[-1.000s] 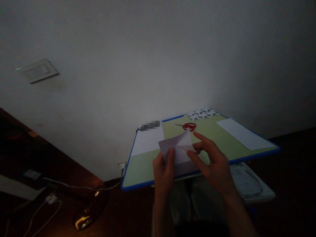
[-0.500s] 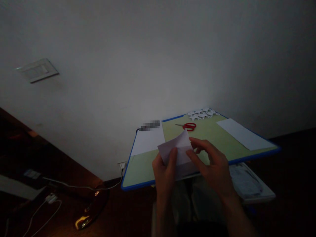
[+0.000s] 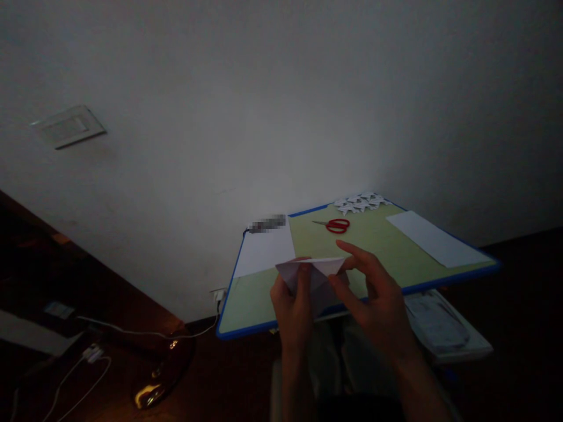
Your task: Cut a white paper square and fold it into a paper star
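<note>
Between my hands, above the near edge of the table, is a small piece of white paper (image 3: 323, 288) with its top corner folded down toward me. My left hand (image 3: 291, 302) pinches the paper's left side, thumb in front. On the right, my right hand (image 3: 373, 293) has its thumb and a finger closed on the folded corner, while the index finger sticks out above. Beyond the hands lie red-handled scissors (image 3: 338, 226), blades pointing left. Folded white paper pieces (image 3: 360, 203) sit in a group at the far edge.
The light green table (image 3: 373, 243) has a blue rim and stands against the wall. A white sheet (image 3: 435, 237) lies at right, another sheet (image 3: 264, 255) at left beneath a blurred-out item (image 3: 267, 223). A cable (image 3: 145, 334) runs to a wall socket (image 3: 217, 295).
The paper's top corner, upright before, is now folded down toward me. My right hand has shifted slightly left, and its index finger has lifted.
</note>
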Motion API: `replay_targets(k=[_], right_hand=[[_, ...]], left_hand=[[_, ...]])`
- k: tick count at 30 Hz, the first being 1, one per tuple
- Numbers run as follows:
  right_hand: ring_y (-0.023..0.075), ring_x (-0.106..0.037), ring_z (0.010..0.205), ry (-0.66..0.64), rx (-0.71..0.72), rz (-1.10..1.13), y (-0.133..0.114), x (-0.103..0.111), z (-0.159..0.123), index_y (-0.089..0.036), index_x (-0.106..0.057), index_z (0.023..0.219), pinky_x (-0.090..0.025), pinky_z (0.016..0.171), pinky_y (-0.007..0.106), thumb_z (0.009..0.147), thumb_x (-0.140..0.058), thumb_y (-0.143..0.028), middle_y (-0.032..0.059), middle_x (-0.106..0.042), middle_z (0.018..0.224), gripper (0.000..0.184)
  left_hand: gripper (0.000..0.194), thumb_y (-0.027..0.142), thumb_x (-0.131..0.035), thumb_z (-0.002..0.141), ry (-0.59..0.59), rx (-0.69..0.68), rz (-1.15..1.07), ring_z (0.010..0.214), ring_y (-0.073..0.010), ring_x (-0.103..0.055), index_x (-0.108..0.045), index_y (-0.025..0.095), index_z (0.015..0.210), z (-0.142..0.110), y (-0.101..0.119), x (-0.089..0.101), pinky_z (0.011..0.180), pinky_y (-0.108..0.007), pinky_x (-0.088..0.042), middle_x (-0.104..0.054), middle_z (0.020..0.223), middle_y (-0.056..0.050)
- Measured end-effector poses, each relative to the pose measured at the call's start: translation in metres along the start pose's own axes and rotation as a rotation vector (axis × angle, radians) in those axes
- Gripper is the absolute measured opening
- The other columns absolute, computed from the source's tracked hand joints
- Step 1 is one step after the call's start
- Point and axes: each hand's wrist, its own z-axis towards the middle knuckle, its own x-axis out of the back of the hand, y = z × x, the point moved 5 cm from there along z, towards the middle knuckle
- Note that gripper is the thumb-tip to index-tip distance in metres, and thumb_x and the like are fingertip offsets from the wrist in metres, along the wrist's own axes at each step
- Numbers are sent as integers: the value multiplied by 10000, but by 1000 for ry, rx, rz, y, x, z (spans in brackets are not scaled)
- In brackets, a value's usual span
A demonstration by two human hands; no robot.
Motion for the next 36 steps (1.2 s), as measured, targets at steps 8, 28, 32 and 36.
replay_targets(k=[8,28,32,36], right_hand=[[235,-686,1026,-51,171,-127,-10,-2,8,-301,-761,1150,-548,898,409,1026,-663,-206,40,-755,1066,185],[202,-760,908,-38,73,16,3,9,13,-292,-811,1041,-583,802,327,970,-751,-201,13,-814,982,130],[218,-763,923,-45,45,22,4,10,14,-278,-815,1026,-590,802,340,972,-733,-205,31,-823,991,122],[215,-752,913,-60,34,37,3,9,15,-274,-819,1039,-588,792,330,977,-712,-206,31,-810,962,142]], left_hand=[[283,383,-823,869,-20,-126,24,955,-245,-758,-793,190,1075,1,10,0,820,-312,-587,-806,1039,-72],[352,318,-879,810,-130,-87,-85,892,-217,-792,-769,217,1128,2,17,-5,765,-272,-605,-845,1031,-58],[391,324,-881,809,-159,-68,-61,887,-233,-795,-758,211,1162,3,19,-6,767,-295,-616,-843,1049,-73],[443,364,-888,801,-120,-36,-34,834,-227,-784,-756,212,1196,3,16,-3,714,-287,-606,-839,1017,-69]])
